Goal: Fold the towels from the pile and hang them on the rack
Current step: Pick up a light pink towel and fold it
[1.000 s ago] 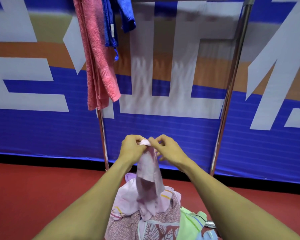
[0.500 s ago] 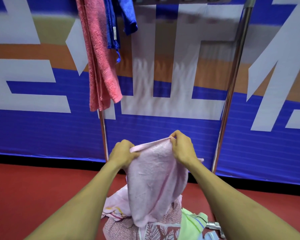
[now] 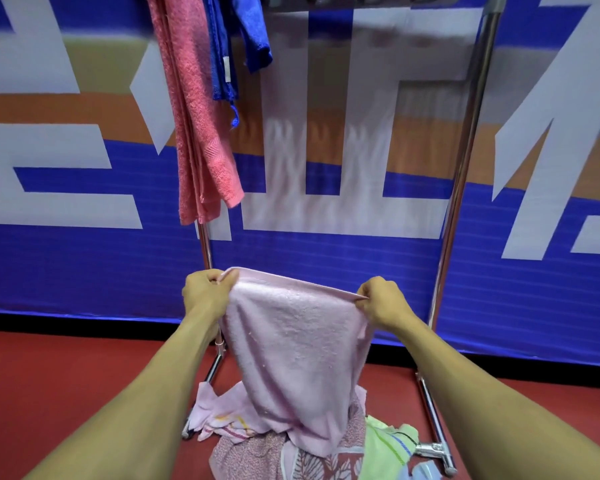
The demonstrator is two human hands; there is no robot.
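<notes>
At the left of the rack (image 3: 461, 174), a coral towel (image 3: 201, 126) and a blue towel (image 3: 236, 50) already hang folded over the top bar, bunched toward that end, which by the look of it leaves the bare right stretch of rail for what you hang next. Your left hand (image 3: 205, 294) has its fingers curled around one top corner of the pale pink towel (image 3: 295, 348), and your right hand (image 3: 383, 301) pinches the opposite corner, the two held apart at about the same height so the top hem runs taut between them and the cloth drops flat, a hold that suits finding the edges before a fold. The towel's lower end trails down to the pile (image 3: 291, 455) on the red floor, just in front of the rack's base; whether it touches the heap or merely hangs before it cannot be told. The pink cloth hides much of the pile and part of the left upright (image 3: 207, 251). The top bar is cut off by the frame's upper edge, so how the hung towels sit over it is not shown, and your fingertips are buried in the hem. At far right, a green towel (image 3: 385, 445) and a pale blue scrap run out of frame.
</notes>
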